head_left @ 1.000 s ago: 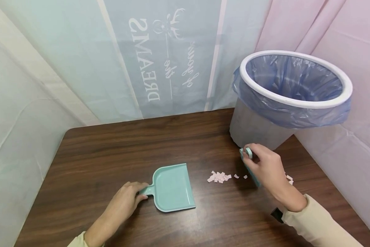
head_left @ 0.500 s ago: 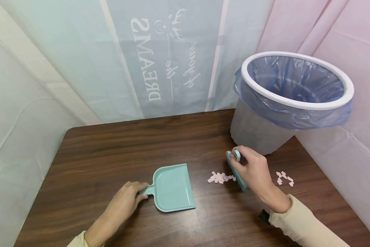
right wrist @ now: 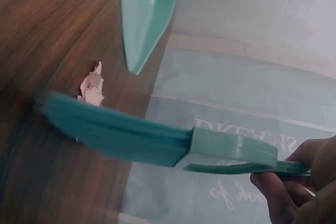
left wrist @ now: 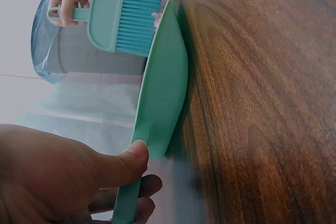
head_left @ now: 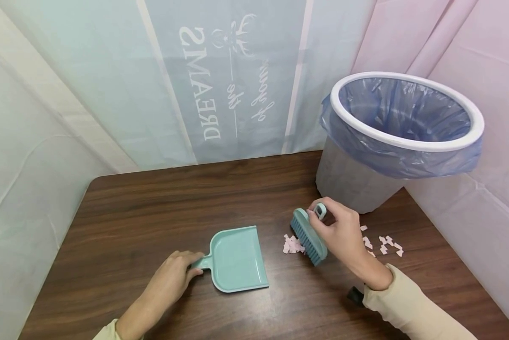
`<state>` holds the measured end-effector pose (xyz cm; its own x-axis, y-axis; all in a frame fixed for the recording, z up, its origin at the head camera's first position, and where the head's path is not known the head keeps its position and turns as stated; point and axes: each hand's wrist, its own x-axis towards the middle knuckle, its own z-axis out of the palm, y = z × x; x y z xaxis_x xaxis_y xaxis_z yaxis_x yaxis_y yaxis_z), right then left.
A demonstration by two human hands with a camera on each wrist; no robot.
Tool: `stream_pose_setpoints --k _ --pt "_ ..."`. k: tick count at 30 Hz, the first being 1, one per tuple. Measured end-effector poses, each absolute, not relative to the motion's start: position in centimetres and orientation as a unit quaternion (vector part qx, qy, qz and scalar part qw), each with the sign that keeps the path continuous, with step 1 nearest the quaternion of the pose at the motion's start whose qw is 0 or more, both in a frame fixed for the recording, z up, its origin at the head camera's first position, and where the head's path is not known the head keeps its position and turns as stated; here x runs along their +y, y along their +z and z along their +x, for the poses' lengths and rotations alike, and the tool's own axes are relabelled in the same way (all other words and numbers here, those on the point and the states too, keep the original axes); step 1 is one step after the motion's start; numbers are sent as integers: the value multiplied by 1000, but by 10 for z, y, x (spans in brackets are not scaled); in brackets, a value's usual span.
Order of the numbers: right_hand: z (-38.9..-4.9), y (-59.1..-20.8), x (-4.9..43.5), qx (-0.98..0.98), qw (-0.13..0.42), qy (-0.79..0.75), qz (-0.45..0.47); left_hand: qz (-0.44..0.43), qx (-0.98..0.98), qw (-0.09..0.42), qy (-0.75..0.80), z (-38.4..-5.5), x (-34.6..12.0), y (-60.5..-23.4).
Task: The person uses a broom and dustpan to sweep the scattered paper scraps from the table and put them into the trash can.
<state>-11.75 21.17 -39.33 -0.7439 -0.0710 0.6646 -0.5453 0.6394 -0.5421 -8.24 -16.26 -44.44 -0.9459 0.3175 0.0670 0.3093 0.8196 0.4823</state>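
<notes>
My left hand [head_left: 171,276] grips the handle of a mint-green dustpan [head_left: 237,259], which lies on the wooden table with its wide edge facing right. Thumb and fingers pinch that handle in the left wrist view. By its looped handle, my right hand [head_left: 341,233] holds a matching hand brush [head_left: 308,236], its teal bristles down and slanted. Pale pink paper scraps [head_left: 292,244] are bunched at the brush's left side, a short way from the dustpan's edge. More paper scraps [head_left: 391,244] lie scattered right of my right hand, some partly hidden by it.
A grey bin [head_left: 348,182] with a white rim [head_left: 407,143] and a blue plastic liner [head_left: 441,163] stands at the table's back right. A printed curtain [head_left: 237,123] hangs behind the table [head_left: 186,203], with pale sheeting at both sides.
My right hand and the brush have moved left, pushing the nearer scraps a little toward the dustpan. Scraps on the right have come into view. My left hand and the dustpan stay put.
</notes>
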Motion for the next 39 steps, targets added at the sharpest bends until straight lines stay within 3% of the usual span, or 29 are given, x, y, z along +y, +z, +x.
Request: stream_pose_setpoints --k 6,16,25,33,39 --pt "-122 -385 216 -835 311 404 207 171 952 7 254 -82 -164 -444" --pt "-130 -396 221 -825 243 395 323 167 953 9 253 -82 -162 -444" --pt "-128 -395 224 -815 216 410 349 165 953 9 253 -83 -162 -445" --pt "-125 -391 227 -832 257 385 307 166 953 7 252 -82 -162 -445" --pt "-120 -384 225 -850 322 330 256 175 954 -5 243 -82 -161 -444"
